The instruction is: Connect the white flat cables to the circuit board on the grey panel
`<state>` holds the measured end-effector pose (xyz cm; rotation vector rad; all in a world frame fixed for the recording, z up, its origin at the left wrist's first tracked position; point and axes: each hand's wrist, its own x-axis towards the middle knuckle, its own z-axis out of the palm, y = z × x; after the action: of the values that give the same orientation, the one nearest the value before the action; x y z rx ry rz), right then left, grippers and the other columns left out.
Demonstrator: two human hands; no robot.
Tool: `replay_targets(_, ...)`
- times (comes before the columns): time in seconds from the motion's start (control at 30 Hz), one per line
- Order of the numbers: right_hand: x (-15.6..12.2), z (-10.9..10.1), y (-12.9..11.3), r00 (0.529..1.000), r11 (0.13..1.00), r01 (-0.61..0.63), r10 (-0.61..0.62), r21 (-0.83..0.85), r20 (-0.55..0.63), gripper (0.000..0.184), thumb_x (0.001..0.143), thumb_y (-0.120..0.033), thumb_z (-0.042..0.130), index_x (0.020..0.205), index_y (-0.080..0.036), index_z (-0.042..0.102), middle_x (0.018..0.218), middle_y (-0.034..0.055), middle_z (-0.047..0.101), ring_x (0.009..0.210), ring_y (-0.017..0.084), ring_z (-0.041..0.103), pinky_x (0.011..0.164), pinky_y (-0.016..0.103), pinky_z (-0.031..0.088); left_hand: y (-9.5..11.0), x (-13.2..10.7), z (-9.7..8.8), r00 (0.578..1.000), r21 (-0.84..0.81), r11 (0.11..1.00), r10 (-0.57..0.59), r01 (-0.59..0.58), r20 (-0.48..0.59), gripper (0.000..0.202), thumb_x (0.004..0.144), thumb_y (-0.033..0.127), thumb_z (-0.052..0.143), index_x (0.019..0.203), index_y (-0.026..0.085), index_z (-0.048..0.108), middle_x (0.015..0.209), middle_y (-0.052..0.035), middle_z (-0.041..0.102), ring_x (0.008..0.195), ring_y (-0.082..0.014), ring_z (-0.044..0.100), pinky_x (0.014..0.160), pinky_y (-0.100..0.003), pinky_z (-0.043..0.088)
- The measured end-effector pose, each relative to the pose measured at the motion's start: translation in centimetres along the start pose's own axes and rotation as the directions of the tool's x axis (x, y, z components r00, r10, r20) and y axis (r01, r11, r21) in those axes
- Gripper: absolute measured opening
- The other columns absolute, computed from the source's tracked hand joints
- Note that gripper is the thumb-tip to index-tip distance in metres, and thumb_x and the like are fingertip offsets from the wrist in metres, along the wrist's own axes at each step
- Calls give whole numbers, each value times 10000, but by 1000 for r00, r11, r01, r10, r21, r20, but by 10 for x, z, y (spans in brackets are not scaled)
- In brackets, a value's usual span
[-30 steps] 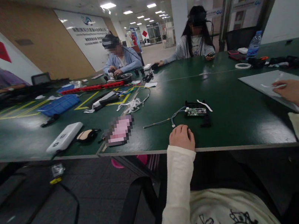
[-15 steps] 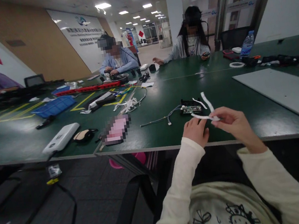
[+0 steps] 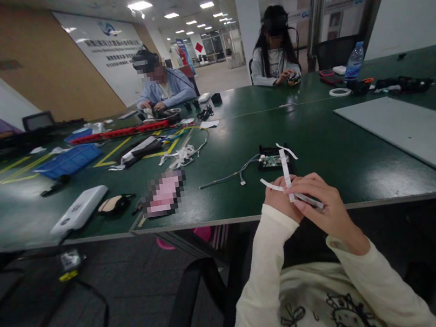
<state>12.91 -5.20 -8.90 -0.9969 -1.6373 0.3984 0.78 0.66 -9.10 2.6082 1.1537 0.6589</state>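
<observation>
Both my hands meet at the near edge of the green table (image 3: 335, 157). My right hand (image 3: 325, 207) lies over my left hand (image 3: 279, 206), and both pinch thin white strips (image 3: 286, 175). One strip stands upright, others stick out to the left and right. Just beyond my hands lies a small green circuit board (image 3: 273, 161) on a black holder, with a blue-grey cable (image 3: 228, 176) running left from it. Another white strip (image 3: 286, 150) rests on the board.
A grey sheet (image 3: 401, 128) covers the table's right side. To the left lie a pink blurred item (image 3: 164, 193), a white oblong device (image 3: 78, 209), a blue tray (image 3: 68, 161) and loose cables. Two people work at the far side; a water bottle (image 3: 352, 63) stands at the back right.
My right hand came in from the grey sheet on the right with a white strip and joined my left hand, which rose off the table. Both hands drew closer to me.
</observation>
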Motion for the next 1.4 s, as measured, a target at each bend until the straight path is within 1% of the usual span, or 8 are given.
replay_targets(0.1, -7, 0, 1, 986, 983, 38, -7, 181, -169, 230, 917, -353, 520, 1013, -254, 705, 1035, 59, 678, 1000, 236, 584, 870, 419, 465, 4, -2, -5, 999, 34, 999, 27, -28, 23, 331, 795, 242, 612, 1121, 201, 641, 1167, -78, 642, 1136, -261, 572, 1013, -448, 456)
replay_targets(0.23, -16, -8, -4, 917, 932, -15, 158, 363, -367, 162, 925, -300, 540, 877, -219, 672, 893, 35, 645, 838, 160, 587, 735, 289, 460, 8, -5, -12, 999, 88, 996, 0, -4, 46, 292, 845, 271, 581, 1127, 209, 629, 1197, -70, 626, 1147, -249, 563, 1005, -440, 459)
replay_targets(0.37, -25, -11, -21, 946, 901, -159, 255, 403, -198, 39, 873, -260, 633, 882, -224, 619, 827, -1, 619, 738, 119, 569, 636, 225, 441, 11, -6, -13, 994, 113, 994, -17, 5, 105, 251, 848, 283, 577, 1080, 213, 643, 1202, -68, 624, 1163, -254, 550, 1018, -446, 443)
replay_targets(0.57, -31, 3, -32, 965, 952, -262, 255, 159, 67, 236, 919, -265, 546, 1107, -240, 687, 910, 31, 636, 777, 133, 581, 631, 232, 435, 9, -13, -11, 989, 100, 994, 28, -43, 146, 316, 818, 284, 581, 1121, 204, 623, 1209, -62, 617, 1195, -248, 527, 1043, -430, 422)
replay_targets(0.93, -37, 6, -25, 954, 959, -284, 280, 19, 106, 346, 946, -317, 480, 1206, -219, 684, 819, 33, 649, 627, 110, 506, 547, 216, 373, 10, -19, -8, 997, 94, 995, 16, -23, 71, 280, 872, 320, 548, 1122, 226, 634, 1237, -60, 613, 1196, -256, 530, 1050, -462, 408)
replay_targets(1.17, -37, 2, -26, 943, 953, -301, 302, -26, 138, 438, 973, -431, 417, 1272, -205, 644, 638, -5, 585, 497, 82, 395, 487, 214, 309, -13, -14, 16, 996, 4, 996, 92, -92, 13, 302, 846, 317, 587, 1119, 199, 642, 1182, -77, 643, 1141, -261, 577, 1017, -460, 456)
replay_targets(1.3, -34, -20, -8, 937, 937, -349, 349, 24, -5, 520, 984, -476, 355, 1386, -197, 531, 531, -47, 431, 470, 88, 362, 478, 211, 311, -38, -4, 24, 992, -47, 991, 120, -122, -40, 335, 809, 259, 610, 1140, 204, 625, 1183, -94, 638, 1096, -251, 611, 982, -442, 491)
replay_targets(1.4, -23, -61, 27, 921, 921, -382, 371, -82, -122, 557, 965, -517, 372, 1413, -207, 488, 557, -42, 467, 491, 104, 412, 499, 219, 341, -60, 11, 13, 992, -73, 990, 119, -122, -43, 320, 818, 218, 588, 1134, 174, 621, 1069, -98, 647, 943, -218, 652, 904, -407, 534)
